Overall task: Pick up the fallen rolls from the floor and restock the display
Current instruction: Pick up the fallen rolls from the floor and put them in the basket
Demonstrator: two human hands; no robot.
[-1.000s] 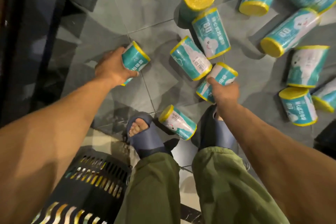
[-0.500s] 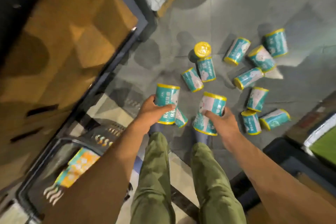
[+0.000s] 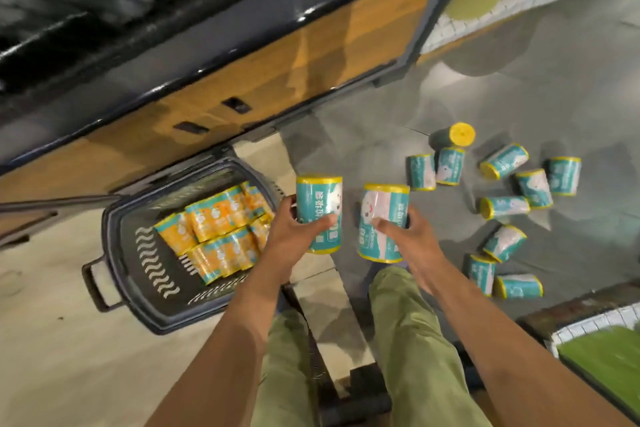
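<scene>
On the grey floor (image 3: 519, 97) to the person's right, ten fallen rolls (image 3: 504, 208) lay scattered in a loose cluster, most on their sides and some touching, so the greater part of the job was not yet done. Two more were off the ground. The left hand (image 3: 294, 239) gripped the first roll (image 3: 320, 208) upright, its fingers (image 3: 290, 207) curled behind the wrapper and the thumb pressed across the front. The right hand (image 3: 410, 239) gripped the second roll (image 3: 382, 218) in the same manner, fingers clamped round it and the thumb across its printed face. The two were held side by side, close but apart, in front of the green trousers (image 3: 408, 340) and above the floor. Neither had reached the display (image 3: 277, 62), which I took to be the wood-fronted unit with a dark top edge running along the upper left. Its upper surface was blurred, and I could not tell how many rolls, if any, already stood there. Just beside the left hand sat a dark basket (image 3: 152, 263) holding orange packs (image 3: 221, 236), with no teal rolls among them as far as could be seen. By my reckoning the work was at an early stage: the pair in hand was ready to be carried over and set down, and at two per trip some five further trips to the floor appeared to be left.
</scene>
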